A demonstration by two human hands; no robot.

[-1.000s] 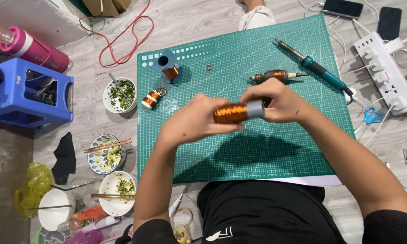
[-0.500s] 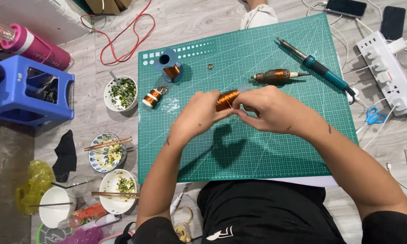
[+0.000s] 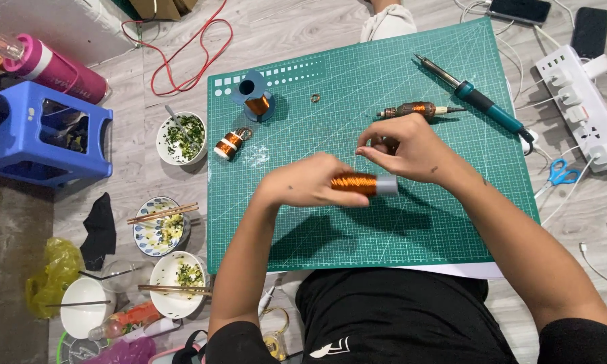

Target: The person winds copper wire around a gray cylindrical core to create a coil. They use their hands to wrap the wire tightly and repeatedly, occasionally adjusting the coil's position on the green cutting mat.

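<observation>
So the person is sitting on the floor over a big green gridded cutting mat (image 3: 357,222), and both hands are up above the middle of it. The left hand (image 3: 303,185) has its fingers wrapped around one end of a spool of copper-coloured wire with a grey end cap (image 3: 363,183), holding it sideways, grey end pointing toward the right hand. The spool isn't on the mat at all; it's in the air, with its shadow falling on the mat just below.

The right hand (image 3: 408,148) sits just above and beside the spool's grey end, thumb and forefinger pressed together in a tight pinch. Whatever they're pinching is too thin to make out, can't tell if it's a strand of wire.

Further up the mat there's a teal-handled soldering iron (image 3: 475,98) lying at an angle, and next to it a small rod wound with copper wire (image 3: 415,110), just behind the right hand. Over on the left part of the mat: a blue plastic reel holder with a copper coil (image 3: 253,98) and a smaller loose copper coil (image 3: 229,143) near the mat's edge.

Off the mat, on the floor, are white bowls with chopped greens and chopsticks (image 3: 175,138), a blue plastic stool (image 3: 40,135), and a white power strip (image 3: 583,108) on the right.
</observation>
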